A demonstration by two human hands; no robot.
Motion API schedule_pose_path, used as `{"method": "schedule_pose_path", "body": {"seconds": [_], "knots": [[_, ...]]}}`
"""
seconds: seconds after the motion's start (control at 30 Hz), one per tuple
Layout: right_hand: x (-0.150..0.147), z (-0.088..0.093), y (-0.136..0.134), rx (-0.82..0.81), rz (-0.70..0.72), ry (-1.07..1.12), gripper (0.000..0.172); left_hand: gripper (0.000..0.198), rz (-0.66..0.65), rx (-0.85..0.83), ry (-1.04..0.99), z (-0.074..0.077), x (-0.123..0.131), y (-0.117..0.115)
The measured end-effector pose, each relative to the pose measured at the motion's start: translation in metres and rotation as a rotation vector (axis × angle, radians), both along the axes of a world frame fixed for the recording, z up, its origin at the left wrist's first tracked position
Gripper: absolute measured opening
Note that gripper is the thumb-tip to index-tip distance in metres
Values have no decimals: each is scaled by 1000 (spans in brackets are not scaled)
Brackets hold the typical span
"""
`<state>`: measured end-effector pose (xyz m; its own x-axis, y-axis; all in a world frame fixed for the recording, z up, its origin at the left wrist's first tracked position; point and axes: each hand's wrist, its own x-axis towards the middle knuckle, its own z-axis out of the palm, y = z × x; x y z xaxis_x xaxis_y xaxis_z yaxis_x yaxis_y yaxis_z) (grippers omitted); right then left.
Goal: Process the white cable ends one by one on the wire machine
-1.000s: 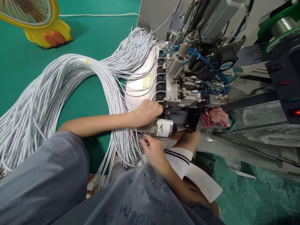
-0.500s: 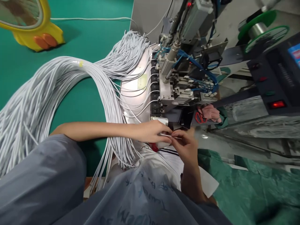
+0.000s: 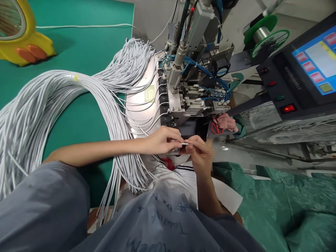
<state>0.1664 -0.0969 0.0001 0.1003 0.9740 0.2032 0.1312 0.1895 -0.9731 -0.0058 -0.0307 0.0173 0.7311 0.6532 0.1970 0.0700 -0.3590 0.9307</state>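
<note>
Just in front of the machine, my left hand (image 3: pixel 166 140) pinches a white cable (image 3: pixel 186 144) between thumb and fingers. The short visible piece runs straight across to my right hand (image 3: pixel 201 154), whose thumb and fingertips are closed on its end. The very tip is too small to make out. Under my left forearm lies a thick bundle of white cables (image 3: pixel 105 108), with loose ends hanging toward my lap. Several single cables curve from the bundle into the black slots (image 3: pixel 164 99) along the machine's edge.
The soldering-type machine (image 3: pixel 181 84) with blue air tubes stands ahead. To its right are a control panel with a screen (image 3: pixel 317 59), a wire spool (image 3: pixel 262 34), red-handled scissors (image 3: pixel 216 128) and a pink cloth (image 3: pixel 226 122). A yellow duck-shaped mirror (image 3: pixel 28 42) stands on the green mat (image 3: pixel 78 45).
My head view has turned right, so more of the screen shows. My fingers have shifted along the white cable, and the left hand's grip has become more of a fingertip pinch.
</note>
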Motion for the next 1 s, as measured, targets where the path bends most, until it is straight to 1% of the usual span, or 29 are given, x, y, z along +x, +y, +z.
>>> {"method": "schedule_pose_path", "body": {"seconds": [0.13,0.2,0.27,0.33,0.4,0.43,0.5,0.57,0.6,0.63,0.67,0.7,0.73,0.83,0.9,0.93,1.0], "knots": [[11,7,7,-33,64,-158,9,18,-37,145,48,-2,-1,4],[11,5,10,-26,70,-178,8,18,-24,178,57,-4,0,5],[6,1,10,-6,30,-142,9,16,-2,147,74,-6,1,5],[-3,-4,9,19,-52,-116,13,14,10,111,95,-8,2,4],[-11,-7,7,62,-151,-151,14,16,14,145,127,-9,2,5],[-14,-7,6,91,-194,-197,13,18,14,205,152,-10,1,6],[-15,-3,5,127,-224,-323,10,22,8,397,241,-12,-1,8],[-11,2,7,106,-166,-421,12,25,-12,604,354,-13,-4,11],[-9,4,9,82,-122,-437,15,25,-18,674,400,-13,-4,12],[-7,6,11,60,-83,-433,17,25,-16,709,426,-14,-4,12],[-5,6,13,49,-64,-415,18,24,-6,705,431,-14,-4,13],[-5,5,15,53,-64,-388,18,23,13,663,416,-14,-3,12],[-6,3,16,67,-80,-359,17,21,35,591,385,-14,-2,12],[-13,-8,20,124,-161,-275,16,16,89,295,263,-14,2,12],[-18,-16,24,133,-203,-237,17,17,79,157,220,-13,3,15],[-19,-20,27,122,-215,-226,18,18,54,145,227,-13,3,18],[-17,-29,33,70,-208,-218,18,22,-1,236,306,-12,0,25]]}}
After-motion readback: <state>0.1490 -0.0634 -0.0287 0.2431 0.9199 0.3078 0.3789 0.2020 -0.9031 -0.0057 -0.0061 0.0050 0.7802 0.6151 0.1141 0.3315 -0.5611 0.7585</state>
